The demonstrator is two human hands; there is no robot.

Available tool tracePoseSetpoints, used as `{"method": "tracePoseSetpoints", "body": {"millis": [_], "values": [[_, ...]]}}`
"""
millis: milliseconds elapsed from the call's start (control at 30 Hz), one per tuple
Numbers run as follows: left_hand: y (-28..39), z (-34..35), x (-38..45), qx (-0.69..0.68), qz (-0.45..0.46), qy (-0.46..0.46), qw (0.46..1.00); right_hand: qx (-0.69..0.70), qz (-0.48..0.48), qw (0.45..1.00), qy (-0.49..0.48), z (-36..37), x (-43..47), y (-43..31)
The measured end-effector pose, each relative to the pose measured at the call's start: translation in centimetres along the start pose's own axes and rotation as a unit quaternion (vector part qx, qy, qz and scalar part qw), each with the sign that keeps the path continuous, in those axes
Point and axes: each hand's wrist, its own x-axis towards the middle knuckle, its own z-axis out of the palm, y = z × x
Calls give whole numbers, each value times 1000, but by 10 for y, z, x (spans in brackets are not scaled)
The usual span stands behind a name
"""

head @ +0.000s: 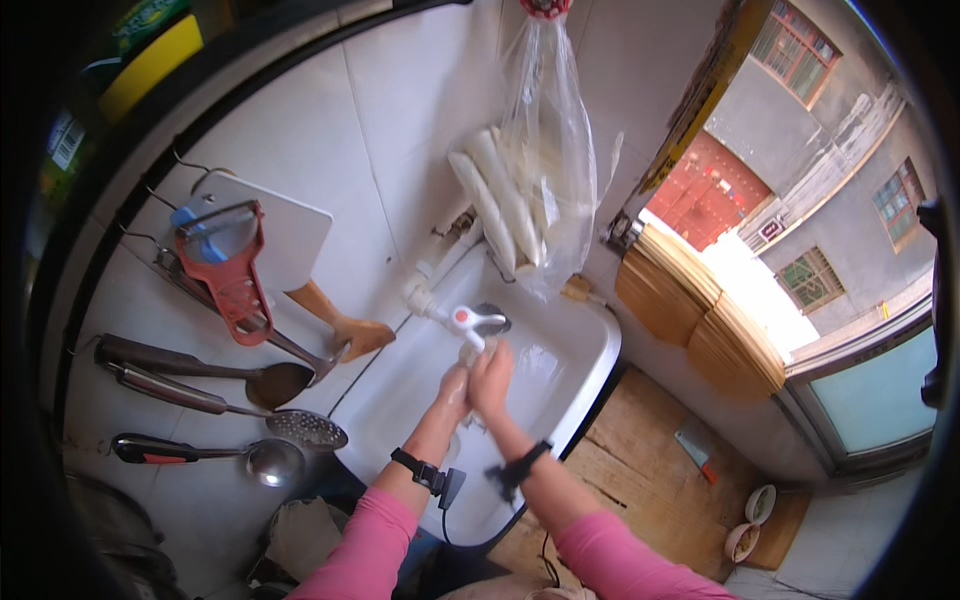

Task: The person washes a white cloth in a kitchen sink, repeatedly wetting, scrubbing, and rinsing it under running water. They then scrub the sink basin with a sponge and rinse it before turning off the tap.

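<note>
A white plastic tap (477,321) with a red dot juts from the wall over a white ceramic sink (592,341). Right beneath its spout, my left hand (452,386) and my right hand (491,379) are pressed together, the left partly covered by the right. Something pale and wet shows at the fingertips; whether it is water, foam or a small object is unclear. The fingers are slightly blurred, so any hold on a thing cannot be made out. Both wrists wear black straps, the left one with a small cabled device.
Along the left wall hang a red peeler (232,277), a white board (289,225), a skimmer (307,430) and a ladle (274,461). A clear plastic bag (551,150) with white rolls hangs above the sink. At right, a cleaver (695,454) and two small bowls (760,504) rest near a wooden surface (637,450).
</note>
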Motion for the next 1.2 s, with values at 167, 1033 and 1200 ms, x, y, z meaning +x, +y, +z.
{"method": "tracePoseSetpoints", "body": {"millis": [167, 1033, 1200], "values": [[10, 4, -7, 63, 56, 36, 996, -137, 8, 989, -54, -5, -3, 5], [48, -31, -47, 551, 238, -16, 800, 418, 220, 851, -228, -112, 50, -25], [20, -17, -28, 622, 200, -111, 749, 392, 157, 881, -211, -118, 45, -65]]}}
